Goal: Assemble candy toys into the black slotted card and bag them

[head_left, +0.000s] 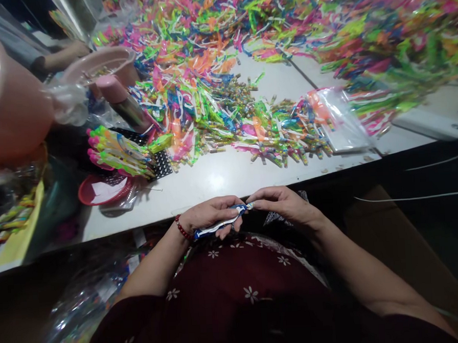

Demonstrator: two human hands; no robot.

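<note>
My left hand (212, 215) is closed around a slim blue and white plastic toy piece (221, 224), held just below the near edge of the white table (222, 179). Its tip points right, where my right hand (282, 202) pinches the small end of the same piece with fingertips. A red bead bracelet (183, 229) sits on my left wrist. Both hands hover over my lap, close to my dark red flowered top.
Heaps of bright plastic toy pieces (226, 110) cover the table's middle and far side. A clear bag (339, 119) lies at right, a bundle of finished pieces (116, 152) and a red dish (101, 191) at left. Pink tubs (14, 111) stand far left, by another person's arm (60, 57).
</note>
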